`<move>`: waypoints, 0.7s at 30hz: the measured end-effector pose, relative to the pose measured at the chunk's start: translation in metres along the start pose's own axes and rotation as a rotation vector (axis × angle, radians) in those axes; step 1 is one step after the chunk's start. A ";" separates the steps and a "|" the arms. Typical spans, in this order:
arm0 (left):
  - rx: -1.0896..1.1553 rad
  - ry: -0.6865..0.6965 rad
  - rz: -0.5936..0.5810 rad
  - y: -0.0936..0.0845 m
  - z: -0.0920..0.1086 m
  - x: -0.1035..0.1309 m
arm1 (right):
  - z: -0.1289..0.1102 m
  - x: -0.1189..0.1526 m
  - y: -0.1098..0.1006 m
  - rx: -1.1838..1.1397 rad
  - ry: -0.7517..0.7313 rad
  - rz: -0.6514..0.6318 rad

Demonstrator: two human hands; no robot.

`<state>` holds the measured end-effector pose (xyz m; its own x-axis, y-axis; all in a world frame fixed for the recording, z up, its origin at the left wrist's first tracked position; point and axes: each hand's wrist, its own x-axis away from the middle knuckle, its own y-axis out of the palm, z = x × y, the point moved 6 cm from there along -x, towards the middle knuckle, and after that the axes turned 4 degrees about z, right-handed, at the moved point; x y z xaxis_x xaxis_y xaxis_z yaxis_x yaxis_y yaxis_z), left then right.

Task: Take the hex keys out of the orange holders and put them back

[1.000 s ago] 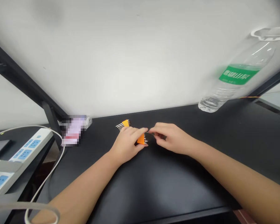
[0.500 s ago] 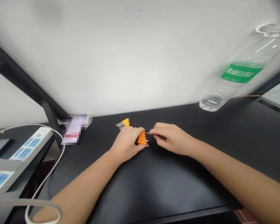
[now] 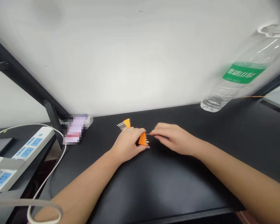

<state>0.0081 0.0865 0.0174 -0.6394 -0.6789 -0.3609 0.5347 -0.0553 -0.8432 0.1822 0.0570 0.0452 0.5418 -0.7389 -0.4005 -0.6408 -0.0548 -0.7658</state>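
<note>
My left hand (image 3: 128, 144) is closed around an orange hex key holder (image 3: 142, 139), with several metal key ends sticking out on its right side. Between the fingertips of my right hand (image 3: 169, 137) is a thin metal hex key (image 3: 148, 134), which reaches to the upper right edge of that holder. How far it sits in the slot I cannot tell. Just behind my left hand, a second orange holder with several silver hex keys (image 3: 126, 123) lies on the black table (image 3: 163, 186), partly covered by the hand.
A large clear bottle with a green label (image 3: 244, 73) stands at the back right by the white wall. To the left are a blurred-out pinkish item (image 3: 76, 129), a white power strip (image 3: 25, 152), a phone (image 3: 2, 146) and a looping white cable (image 3: 48, 174).
The view has shifted slightly. Both hands keep nearly the same pose at the orange holder, and the fingers of my right hand look a little more closed.
</note>
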 end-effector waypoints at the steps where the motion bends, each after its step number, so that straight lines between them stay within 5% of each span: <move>1: 0.017 0.006 -0.006 0.000 0.001 0.000 | 0.000 0.000 -0.002 -0.021 0.009 0.003; 7: 0.078 0.077 -0.083 0.003 0.009 0.000 | 0.002 -0.005 0.008 -0.188 0.111 -0.018; 11: 0.101 0.138 -0.051 0.001 0.013 0.000 | 0.022 -0.004 0.024 -0.381 0.332 0.042; 14: 0.097 0.145 -0.050 0.002 0.013 0.001 | 0.029 -0.003 0.040 -0.648 0.481 -0.031; 21: -0.029 0.088 -0.037 0.000 0.014 0.000 | 0.026 -0.003 0.051 -0.775 0.517 -0.093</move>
<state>0.0158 0.0760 0.0234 -0.7052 -0.6099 -0.3616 0.4944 -0.0575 -0.8673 0.1622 0.0736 -0.0060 0.4195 -0.9057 0.0615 -0.8916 -0.4238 -0.1594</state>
